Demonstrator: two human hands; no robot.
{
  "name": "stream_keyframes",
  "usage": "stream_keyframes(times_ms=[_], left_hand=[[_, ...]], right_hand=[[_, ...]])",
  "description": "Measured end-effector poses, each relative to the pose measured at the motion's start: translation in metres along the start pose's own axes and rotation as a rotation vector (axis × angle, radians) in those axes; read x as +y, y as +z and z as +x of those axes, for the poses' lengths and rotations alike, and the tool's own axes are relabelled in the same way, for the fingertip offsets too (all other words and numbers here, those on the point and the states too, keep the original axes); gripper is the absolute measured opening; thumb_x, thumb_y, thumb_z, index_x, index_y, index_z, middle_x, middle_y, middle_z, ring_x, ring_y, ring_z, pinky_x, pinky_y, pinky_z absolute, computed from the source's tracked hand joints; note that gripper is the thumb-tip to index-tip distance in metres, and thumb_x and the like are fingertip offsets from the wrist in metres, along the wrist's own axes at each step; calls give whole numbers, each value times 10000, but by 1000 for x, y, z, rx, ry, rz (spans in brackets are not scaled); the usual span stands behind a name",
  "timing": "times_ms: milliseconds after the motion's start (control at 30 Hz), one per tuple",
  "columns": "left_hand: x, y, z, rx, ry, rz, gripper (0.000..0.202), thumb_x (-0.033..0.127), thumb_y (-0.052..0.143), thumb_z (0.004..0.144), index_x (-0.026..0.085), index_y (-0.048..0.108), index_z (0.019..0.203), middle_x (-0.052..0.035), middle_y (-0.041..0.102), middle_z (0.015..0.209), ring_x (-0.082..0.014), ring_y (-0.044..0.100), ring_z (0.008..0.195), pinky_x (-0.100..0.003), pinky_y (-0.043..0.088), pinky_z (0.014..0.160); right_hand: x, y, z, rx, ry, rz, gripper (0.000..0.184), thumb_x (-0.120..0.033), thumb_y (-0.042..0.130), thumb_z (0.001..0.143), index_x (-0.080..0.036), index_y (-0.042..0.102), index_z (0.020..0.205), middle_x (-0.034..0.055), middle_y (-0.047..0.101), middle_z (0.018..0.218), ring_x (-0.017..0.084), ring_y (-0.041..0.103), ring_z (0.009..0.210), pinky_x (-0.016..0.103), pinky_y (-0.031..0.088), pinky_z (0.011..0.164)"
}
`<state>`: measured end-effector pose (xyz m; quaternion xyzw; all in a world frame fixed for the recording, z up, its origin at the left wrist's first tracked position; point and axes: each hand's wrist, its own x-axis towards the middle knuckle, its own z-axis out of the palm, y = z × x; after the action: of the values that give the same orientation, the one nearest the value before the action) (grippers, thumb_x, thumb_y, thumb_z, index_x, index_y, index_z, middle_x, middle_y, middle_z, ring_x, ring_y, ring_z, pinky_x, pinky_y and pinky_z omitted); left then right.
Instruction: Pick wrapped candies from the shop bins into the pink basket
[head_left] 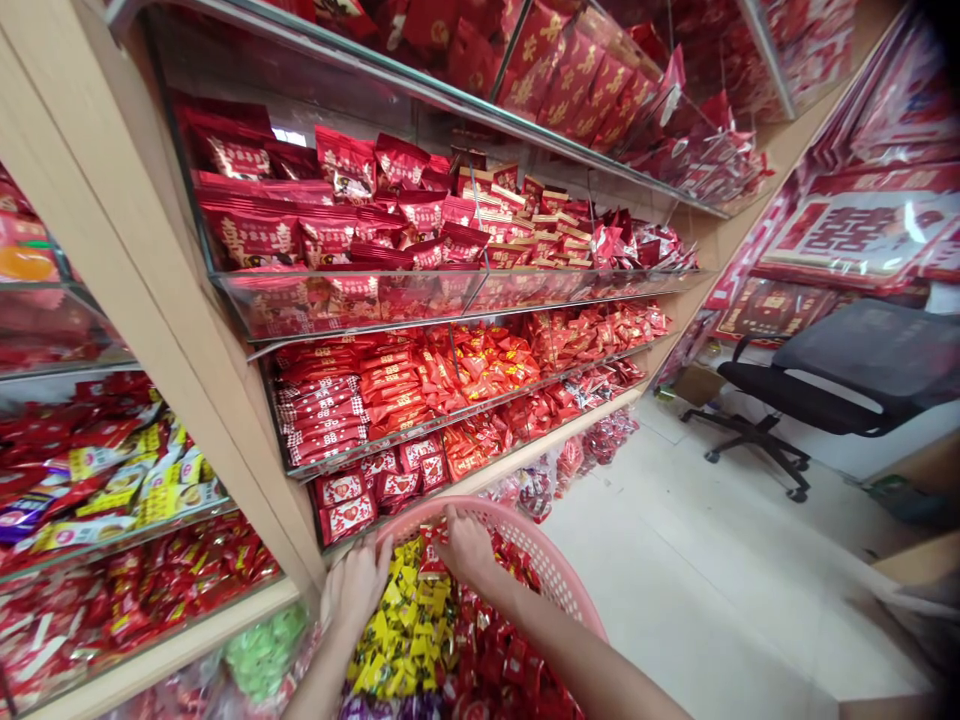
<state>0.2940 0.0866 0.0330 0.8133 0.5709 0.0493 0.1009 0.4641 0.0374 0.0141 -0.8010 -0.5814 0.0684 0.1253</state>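
Note:
A round pink plastic basket (pixel 574 590) with a perforated wall sits against the lower shelves, filled with wrapped candies. My left hand (pixel 351 588) grips its left rim, fingers curled over the edge. Inside the far side of the basket, my right hand (pixel 469 548) is closed on a small red candy packet (pixel 432 553); its fingertips are partly hidden. Yellow-wrapped candies (pixel 409 625) lie between my hands, with red-wrapped candies (pixel 491 640) beneath my right forearm. Some purple-wrapped candies (pixel 367 708) show at the bottom edge.
Glass-fronted shelves (pixel 352 325) of red packets rise ahead. A wooden upright (pixel 150 250) separates them from another candy shelf (pixel 112 500) on the left. Bagged goods (pixel 529 485) sit on the floor below. A black office chair (pixel 817 390) stands at right on the pale floor (pixel 675 560).

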Motion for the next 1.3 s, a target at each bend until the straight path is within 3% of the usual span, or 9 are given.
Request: stream_keyframes(times_ms=[133, 300, 500, 667, 967, 1167, 1300], left_hand=[[2, -2, -1, -4, -6, -10, 509, 429, 232, 896, 135, 564, 1145, -160, 695, 913, -255, 658, 887, -323, 468, 735], [0, 0, 0, -7, -2, -24, 521, 437, 230, 896, 132, 556, 1164, -164, 691, 933, -262, 652, 905, -332, 462, 746], [1, 0, 1, -15, -12, -38, 505, 440, 240, 893, 142, 570, 1131, -154, 682, 986, -253, 657, 888, -323, 459, 741], [-1, 3, 0, 9, 7, -15, 520, 453, 219, 897, 145, 573, 1122, -151, 692, 943, -254, 658, 886, -322, 464, 741], [-6, 14, 2, 45, 16, 14, 526, 477, 198, 894, 167, 580, 1081, -132, 693, 939, -261, 670, 800, -340, 476, 686], [-6, 15, 2, 59, 21, 13, 525, 464, 197, 897, 158, 578, 1087, -138, 687, 948, -263, 669, 806, -343, 476, 696], [-5, 12, 1, 44, 26, -2, 539, 469, 194, 898, 154, 581, 1100, -148, 689, 940, -258, 666, 824, -339, 470, 710]], right_hand=[[-3, -13, -3, -1, 7, 39, 436, -390, 513, 810, -148, 462, 1169, 146, 615, 1055, 264, 595, 939, 331, 450, 730], [4, -29, -1, 52, 26, 134, 438, -322, 513, 800, -150, 444, 1197, 130, 586, 1074, 259, 576, 965, 328, 438, 769], [14, -23, 5, -50, -77, 283, 597, -109, 554, 641, -178, 416, 1218, 112, 538, 1130, 237, 522, 1054, 320, 406, 859], [16, -24, 5, -54, -87, 358, 528, -155, 568, 690, -166, 414, 1195, 111, 560, 1103, 226, 558, 994, 313, 426, 827], [49, -39, -23, 47, -25, 244, 498, -265, 559, 784, -158, 393, 1241, 153, 584, 1140, 258, 567, 1024, 340, 428, 835], [31, -28, -56, -47, 45, 116, 676, -248, 587, 739, -142, 321, 1351, 191, 509, 1244, 299, 541, 1081, 364, 437, 836], [23, -27, -60, -68, 57, 65, 721, -231, 563, 750, -169, 252, 1397, 179, 460, 1281, 286, 548, 1057, 377, 449, 818]])
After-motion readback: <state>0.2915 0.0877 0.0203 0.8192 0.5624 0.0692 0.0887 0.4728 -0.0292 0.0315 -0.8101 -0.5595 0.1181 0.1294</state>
